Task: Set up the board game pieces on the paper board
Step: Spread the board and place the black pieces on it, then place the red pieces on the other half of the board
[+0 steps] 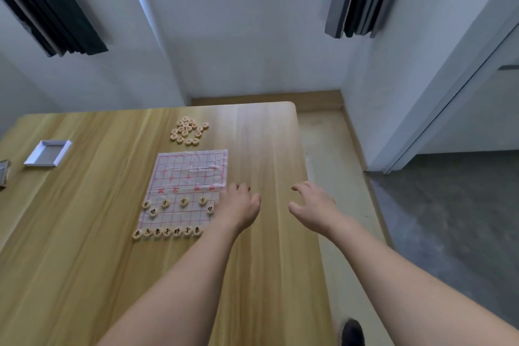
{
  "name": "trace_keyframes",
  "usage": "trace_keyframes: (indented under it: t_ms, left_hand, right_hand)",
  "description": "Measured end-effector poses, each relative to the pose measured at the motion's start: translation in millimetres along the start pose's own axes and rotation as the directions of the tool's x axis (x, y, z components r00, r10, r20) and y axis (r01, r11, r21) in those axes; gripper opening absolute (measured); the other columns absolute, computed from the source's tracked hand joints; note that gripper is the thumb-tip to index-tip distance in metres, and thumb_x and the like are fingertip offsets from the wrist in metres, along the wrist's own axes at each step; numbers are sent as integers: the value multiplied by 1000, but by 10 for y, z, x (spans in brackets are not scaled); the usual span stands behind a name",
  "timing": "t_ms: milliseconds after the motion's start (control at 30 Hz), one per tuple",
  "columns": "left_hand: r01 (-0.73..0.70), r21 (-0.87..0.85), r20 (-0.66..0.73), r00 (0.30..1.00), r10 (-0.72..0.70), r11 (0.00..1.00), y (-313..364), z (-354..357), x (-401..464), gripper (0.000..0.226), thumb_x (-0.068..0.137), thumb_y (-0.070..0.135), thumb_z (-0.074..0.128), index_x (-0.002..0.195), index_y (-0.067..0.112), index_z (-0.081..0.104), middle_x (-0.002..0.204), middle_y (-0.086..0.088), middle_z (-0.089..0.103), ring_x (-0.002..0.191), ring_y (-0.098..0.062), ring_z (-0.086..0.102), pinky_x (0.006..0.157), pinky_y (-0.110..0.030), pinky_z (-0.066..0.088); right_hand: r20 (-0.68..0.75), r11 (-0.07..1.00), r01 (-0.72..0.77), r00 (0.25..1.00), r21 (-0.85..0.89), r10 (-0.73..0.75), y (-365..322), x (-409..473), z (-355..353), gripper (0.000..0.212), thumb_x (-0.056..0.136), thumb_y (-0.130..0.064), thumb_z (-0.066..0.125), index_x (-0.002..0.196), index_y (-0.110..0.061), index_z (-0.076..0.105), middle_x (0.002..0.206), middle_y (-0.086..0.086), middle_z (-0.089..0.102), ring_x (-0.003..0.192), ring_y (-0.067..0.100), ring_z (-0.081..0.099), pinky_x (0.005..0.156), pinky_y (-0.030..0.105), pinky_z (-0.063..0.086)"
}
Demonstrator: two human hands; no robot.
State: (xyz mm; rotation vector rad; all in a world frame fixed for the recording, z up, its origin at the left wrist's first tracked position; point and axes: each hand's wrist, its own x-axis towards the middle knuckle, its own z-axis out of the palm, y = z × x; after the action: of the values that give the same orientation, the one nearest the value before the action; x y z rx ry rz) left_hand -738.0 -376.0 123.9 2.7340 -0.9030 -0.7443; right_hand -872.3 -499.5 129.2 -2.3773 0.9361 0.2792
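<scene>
The left hand curls its fingers down over the right edge of the paper board; whether they pinch a piece I cannot tell. The right hand hovers spread and empty over the wooden table. Black-marked pieces line the near rows, while the red-marked pile waits beyond the far edge. These discs look light, hard and smooth, best pinched by their rims; the thin creased paper will likely shift if dragged
</scene>
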Motion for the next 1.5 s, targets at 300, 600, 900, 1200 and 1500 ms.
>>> trace_keyframes:
  t_ms: [300,600,900,1200,1500]
  left_hand:
    - [232,-147,-47,969,-241,962,873,179,-12,49,98,41,32,138,16,45,144,-11,39,133,-31,31,107,-43,28]
    - [300,-296,-108,933,-344,907,1126,50,205,49,97,40,35,138,15,46,144,-11,39,132,-33,31,106,-46,30]
    - [397,-403,-59,888,-456,825,1636,96,1033,49,95,37,36,138,14,45,144,-10,38,132,-32,31,110,-45,30]
    - [436,-399,-103,853,-512,807,1847,-413,1747,51,96,40,37,141,16,42,147,-6,36,135,-28,30,110,-47,31]
    - [478,-439,-87,820,-565,761,1194,-791,2449,49,96,37,38,140,17,44,147,-7,37,133,-30,32,106,-42,32]
  right_hand:
    - [71,982,189,980,-15,-187,783,198,-732,53,93,-30,45,144,-18,38,150,-1,34,136,18,33,109,33,30]
    - [107,948,313,946,-51,-306,857,545,-1033,52,93,-30,46,143,-19,40,149,-2,36,136,17,34,109,31,31]
    - [217,922,386,903,-31,-371,1032,1611,-1489,52,93,-30,45,144,-20,38,152,-3,32,137,17,31,110,33,31]
    - [308,877,474,848,-75,-432,815,2599,-1923,54,93,-32,45,145,-20,37,152,-2,32,136,20,34,109,34,32]
    - [311,826,538,824,-168,-474,43,3397,-1841,53,93,-35,45,144,-23,39,151,-4,34,137,17,33,106,31,31]
